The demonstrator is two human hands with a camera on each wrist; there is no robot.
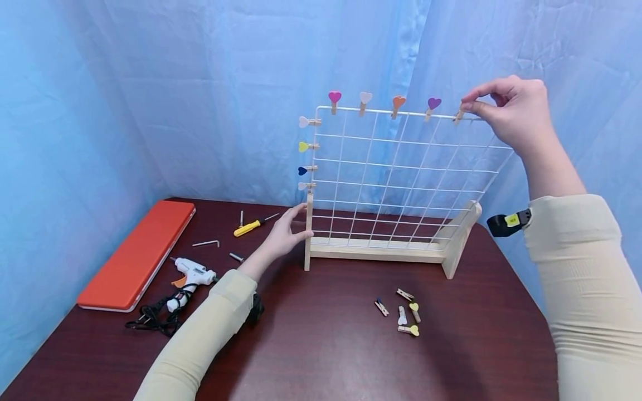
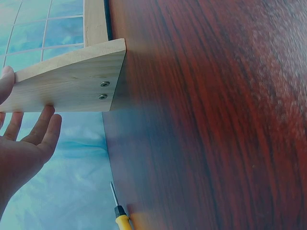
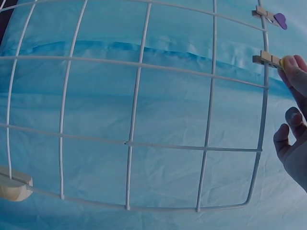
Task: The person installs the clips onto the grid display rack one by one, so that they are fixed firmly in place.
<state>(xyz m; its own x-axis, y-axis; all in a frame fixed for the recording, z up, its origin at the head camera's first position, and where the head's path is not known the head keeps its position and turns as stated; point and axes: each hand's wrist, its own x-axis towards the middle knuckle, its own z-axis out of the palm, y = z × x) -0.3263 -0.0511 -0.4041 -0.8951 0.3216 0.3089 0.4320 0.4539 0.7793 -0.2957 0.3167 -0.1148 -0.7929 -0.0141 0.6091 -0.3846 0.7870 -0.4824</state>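
My right hand (image 1: 516,114) pinches a small wooden clothespin (image 3: 266,58) between thumb and fingertips; its jaws straddle the top wire of a white wire grid (image 3: 130,143). A bit of yellow shows under the fingertips in the right wrist view. Along the same wire sit clothespins with pink (image 1: 334,97), white (image 1: 365,97), orange (image 1: 398,102) and purple hearts (image 1: 434,103). Several more, among them a yellow one (image 1: 303,147), line the grid's left side. Low on the left, my left hand (image 1: 282,238) grips the stand's wooden side piece (image 2: 72,81), thumb and fingers on opposite edges.
Loose heart clothespins (image 1: 402,316) lie on the dark table (image 1: 321,356) before the stand. At left are a red case (image 1: 137,256), a corded glue gun (image 1: 193,273), a yellow screwdriver (image 1: 247,228), a hex key (image 1: 207,243) and bolts. Blue curtains hang behind.
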